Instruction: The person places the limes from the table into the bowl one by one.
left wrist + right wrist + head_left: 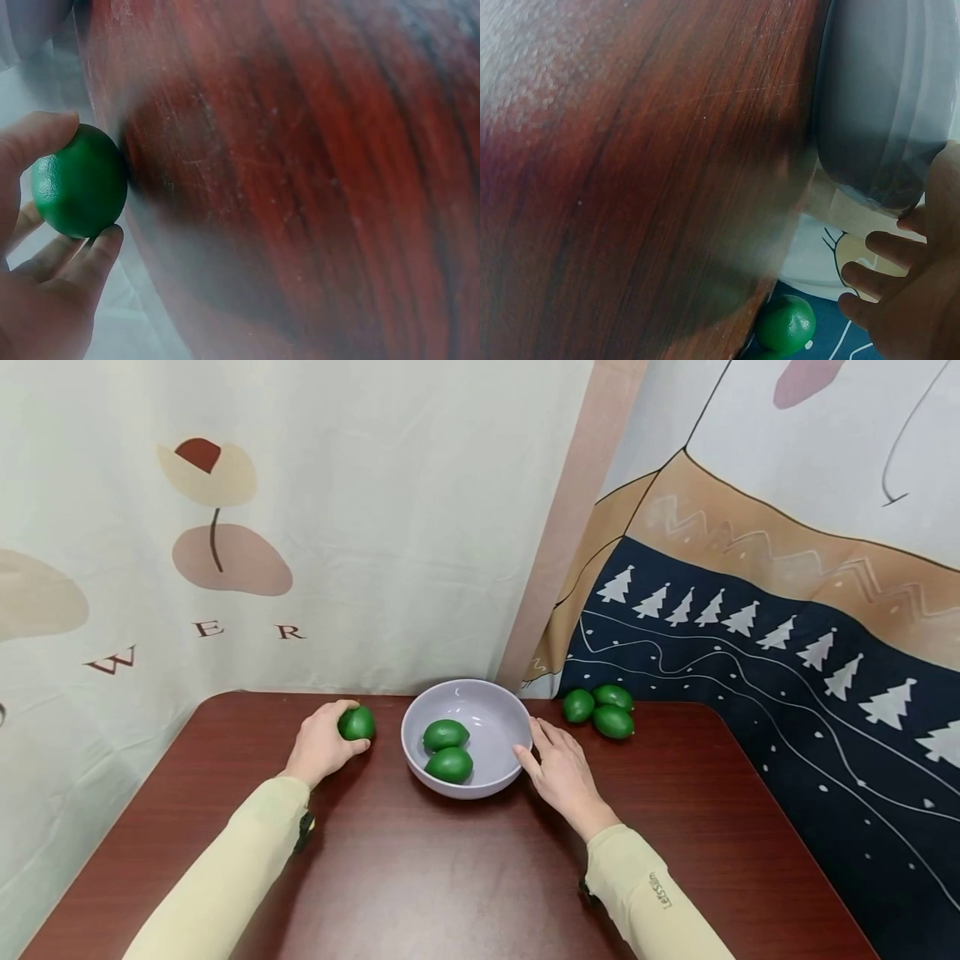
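Note:
My left hand [324,745] pinches a green lime [357,723] between thumb and fingers, at the table's back left. In the left wrist view the thumb lies on one side of the lime [81,182] and the fingertips on the other. To its right stands a pale lilac bowl [498,739], with two limes [447,750] lying in its left half. My right hand [564,774] touches the bowl's right rim, its fingers fairly straight and spread. From the right wrist, the bowl's outer wall [877,97] shows beside those fingers; the thumb is mostly hidden.
Three more limes [612,722] sit close together near the table's back edge, right of the bowl. The dark red wooden table [427,877] backs onto a pale printed curtain [390,543] and a navy cloth with white trees [750,693].

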`<state>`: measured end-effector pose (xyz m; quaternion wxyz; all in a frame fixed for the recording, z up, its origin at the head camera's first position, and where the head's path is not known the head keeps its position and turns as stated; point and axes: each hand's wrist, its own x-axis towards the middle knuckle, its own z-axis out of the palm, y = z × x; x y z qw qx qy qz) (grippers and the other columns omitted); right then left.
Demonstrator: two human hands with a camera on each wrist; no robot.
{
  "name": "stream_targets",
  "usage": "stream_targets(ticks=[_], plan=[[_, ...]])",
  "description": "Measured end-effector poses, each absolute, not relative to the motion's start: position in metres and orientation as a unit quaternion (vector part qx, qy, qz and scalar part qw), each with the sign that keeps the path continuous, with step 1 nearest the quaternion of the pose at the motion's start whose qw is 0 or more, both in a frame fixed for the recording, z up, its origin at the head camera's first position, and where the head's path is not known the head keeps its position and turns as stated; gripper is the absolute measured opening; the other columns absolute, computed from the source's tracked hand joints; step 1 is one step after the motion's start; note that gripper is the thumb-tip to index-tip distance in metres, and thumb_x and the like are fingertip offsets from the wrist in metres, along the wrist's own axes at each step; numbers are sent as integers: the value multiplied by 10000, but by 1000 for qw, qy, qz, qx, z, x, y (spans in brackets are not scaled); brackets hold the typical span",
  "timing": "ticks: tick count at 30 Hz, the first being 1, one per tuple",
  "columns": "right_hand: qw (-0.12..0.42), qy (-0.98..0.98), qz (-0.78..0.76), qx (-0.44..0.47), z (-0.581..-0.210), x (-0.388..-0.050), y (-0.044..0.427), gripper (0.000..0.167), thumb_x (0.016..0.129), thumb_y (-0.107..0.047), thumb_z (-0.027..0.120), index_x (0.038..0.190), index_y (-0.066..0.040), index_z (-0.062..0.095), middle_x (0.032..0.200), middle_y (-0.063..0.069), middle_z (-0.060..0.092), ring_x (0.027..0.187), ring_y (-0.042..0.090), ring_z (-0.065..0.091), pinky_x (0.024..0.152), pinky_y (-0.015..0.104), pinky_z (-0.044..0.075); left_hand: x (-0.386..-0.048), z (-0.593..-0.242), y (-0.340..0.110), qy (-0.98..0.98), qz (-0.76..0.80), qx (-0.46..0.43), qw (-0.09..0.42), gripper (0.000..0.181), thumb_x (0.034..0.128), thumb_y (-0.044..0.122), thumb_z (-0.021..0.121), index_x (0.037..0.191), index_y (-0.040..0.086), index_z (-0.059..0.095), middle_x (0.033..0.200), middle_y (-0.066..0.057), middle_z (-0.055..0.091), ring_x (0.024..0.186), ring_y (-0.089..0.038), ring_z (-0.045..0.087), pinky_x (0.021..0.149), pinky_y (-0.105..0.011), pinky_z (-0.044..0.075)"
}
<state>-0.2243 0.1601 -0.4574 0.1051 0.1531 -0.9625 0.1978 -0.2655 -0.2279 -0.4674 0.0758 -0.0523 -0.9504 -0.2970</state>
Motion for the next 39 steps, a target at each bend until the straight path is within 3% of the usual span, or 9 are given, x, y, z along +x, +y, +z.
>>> stream_targets(ticks=[39], plan=[[99, -962, 204, 150, -456, -224, 160, 637, 1063, -416, 542, 1535, 6, 463, 1536, 221, 495, 1408, 413, 465, 1204, 553, 314, -253, -459, -221, -929, -329, -80, 148, 638, 811, 141, 842, 1383, 28, 583, 1360, -217, 572, 1162, -439, 584, 945, -608, 495]])
